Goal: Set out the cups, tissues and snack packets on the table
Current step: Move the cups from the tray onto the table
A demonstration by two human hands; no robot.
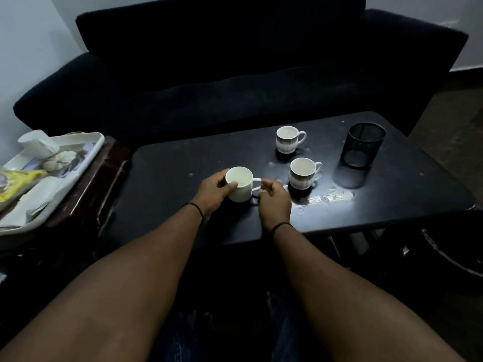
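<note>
While both forearms reach forward from the bottom of the view, the left hand (213, 190) wraps the side of a plain white cup (239, 185), thumb on the near rim, its grip closed on the cup's body. The right hand (274, 198) pinches the cup's handle, its grip closed on the loop between thumb and fingers. The cup stands upright, mouth up, at the near middle of the dark worktop (183, 205), its handle pointing to the right; whether its base touches the surface cannot be told. Each wrist wears a thin dark band. Just beyond and to the right stand two patterned cups, the nearer one (303, 172) and the farther one (288, 139), both upright with handles pointing right, which makes three cups on the worktop. Right of them stands one black mesh holder (363, 145), upright and open at the top. Off the left end of the worktop, on a dark wooden side stand (104, 173), rests one white tray (86, 138) that carries a yellow snack packet (18, 182), white folded tissues (44, 194) and a white roll (36, 143) lying on its side; no writing on the packet can be read. A black sofa (235, 74) runs along the far side.
</note>
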